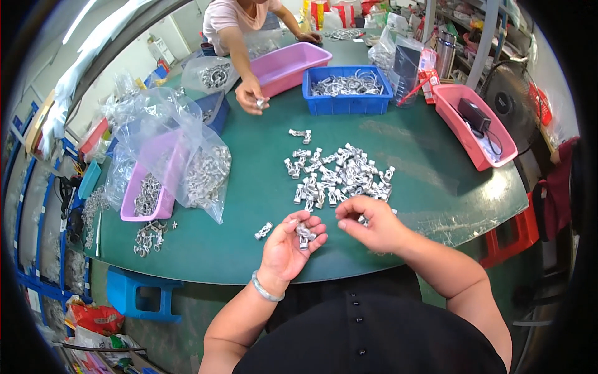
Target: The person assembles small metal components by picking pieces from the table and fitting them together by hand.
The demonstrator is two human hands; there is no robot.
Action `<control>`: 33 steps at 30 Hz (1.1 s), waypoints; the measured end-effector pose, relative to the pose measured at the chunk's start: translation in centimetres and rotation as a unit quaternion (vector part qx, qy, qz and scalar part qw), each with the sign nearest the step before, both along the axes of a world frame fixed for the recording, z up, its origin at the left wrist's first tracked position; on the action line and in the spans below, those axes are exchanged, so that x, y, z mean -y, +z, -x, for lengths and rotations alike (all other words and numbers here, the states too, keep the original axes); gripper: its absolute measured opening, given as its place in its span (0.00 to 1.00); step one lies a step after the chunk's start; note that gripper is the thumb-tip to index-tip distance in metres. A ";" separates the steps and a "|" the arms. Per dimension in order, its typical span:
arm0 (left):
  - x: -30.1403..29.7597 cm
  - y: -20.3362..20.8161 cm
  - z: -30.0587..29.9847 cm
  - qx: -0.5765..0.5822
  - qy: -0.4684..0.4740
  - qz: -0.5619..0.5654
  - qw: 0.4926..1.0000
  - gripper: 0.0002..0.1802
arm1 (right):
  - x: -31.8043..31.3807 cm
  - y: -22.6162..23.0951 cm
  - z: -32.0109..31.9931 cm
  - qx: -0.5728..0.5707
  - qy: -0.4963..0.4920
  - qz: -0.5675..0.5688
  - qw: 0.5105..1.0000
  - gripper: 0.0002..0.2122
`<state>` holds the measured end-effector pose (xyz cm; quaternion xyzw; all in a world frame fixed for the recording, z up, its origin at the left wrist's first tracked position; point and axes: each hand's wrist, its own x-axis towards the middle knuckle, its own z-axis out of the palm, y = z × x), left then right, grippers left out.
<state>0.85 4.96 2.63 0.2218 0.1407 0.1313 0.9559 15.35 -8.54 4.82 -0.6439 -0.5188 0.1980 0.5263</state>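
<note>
My left hand (285, 248) is palm up with its fingers curled, cradling a few small silver metal pieces (304, 235), shaped like clips or links. To its right my right hand (372, 225) is curled, thumb and forefinger close together; whatever they may pinch cannot be made out. Just beyond my hands lies a loose pile of the same silver pieces (349, 174), its near edge partly hidden by my right hand. One single silver piece (263, 230) lies on the green table (249, 168) left of my left hand.
Across the table a co-worker's hand (251, 95) holds a small silver piece. Around stand a blue bin of metal rings (347, 106), a purple bin (293, 67), a pink bin with a black adapter (458, 124), a clear bag of metal parts (208, 177) and a lilac bin (149, 215).
</note>
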 end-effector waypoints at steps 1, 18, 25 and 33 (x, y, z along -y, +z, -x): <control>-0.7 0.3 0.0 -0.015 0.011 -0.013 1.000 0.12 | -0.9 0.6 -0.8 -0.012 0.007 0.010 1.000 0.08; -9.6 1.6 -1.5 -0.067 0.088 -0.122 0.986 0.06 | -22.4 0.1 -7.1 0.027 -0.007 0.017 0.999 0.22; -10.4 1.0 -1.3 -0.079 0.102 -0.109 0.986 0.06 | -24.9 0.1 -7.5 0.117 0.039 -0.023 0.992 0.17; -10.7 0.6 -1.8 -0.085 0.121 -0.121 0.981 0.07 | -24.7 0.2 -8.1 0.006 0.067 -0.049 0.997 0.08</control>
